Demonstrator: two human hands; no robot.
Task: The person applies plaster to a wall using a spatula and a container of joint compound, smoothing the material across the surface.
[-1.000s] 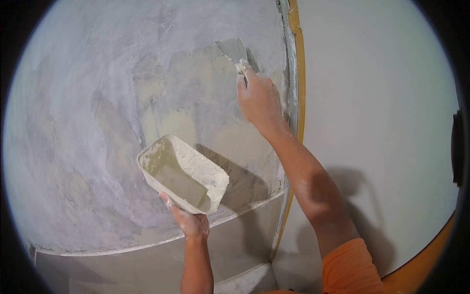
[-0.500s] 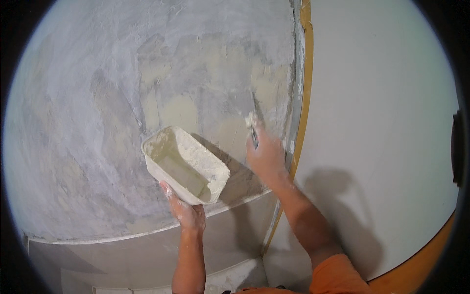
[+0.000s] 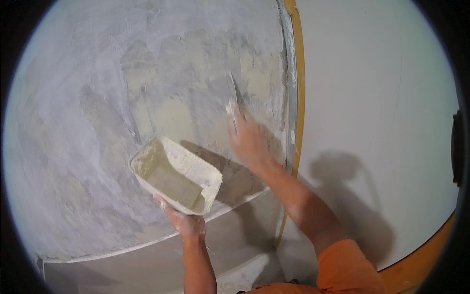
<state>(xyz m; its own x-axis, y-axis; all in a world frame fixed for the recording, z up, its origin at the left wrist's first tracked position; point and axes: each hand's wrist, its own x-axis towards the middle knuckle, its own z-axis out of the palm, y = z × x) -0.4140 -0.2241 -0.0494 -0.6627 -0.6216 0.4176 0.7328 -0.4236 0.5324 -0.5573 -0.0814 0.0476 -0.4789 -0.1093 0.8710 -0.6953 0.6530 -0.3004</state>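
Observation:
My left hand (image 3: 183,216), smeared with white compound, grips a pale rectangular tub (image 3: 176,181) from below. The tub is tilted so I see into it, with creamy compound smeared on its walls. My right hand (image 3: 247,137) is closed round a thin putty knife (image 3: 234,87) with white compound near the grip. The blade is against the grey plastered wall (image 3: 78,147), over a patch of cream and grey smears; whether it touches cannot be told. My right hand is slightly blurred.
A smooth white panel (image 3: 364,108) stands at the right, beside a vertical tan tape strip (image 3: 298,68) along the corner. A darker smooth band (image 3: 122,259) runs below the plastered area. An orange surface (image 3: 418,252) shows at the lower right, a dark object (image 3: 458,147) at the right rim.
My right hand with the knife came down from high on the patch, then moved a little up and leftward. The tub stays in my left hand, shifting slightly in the picture.

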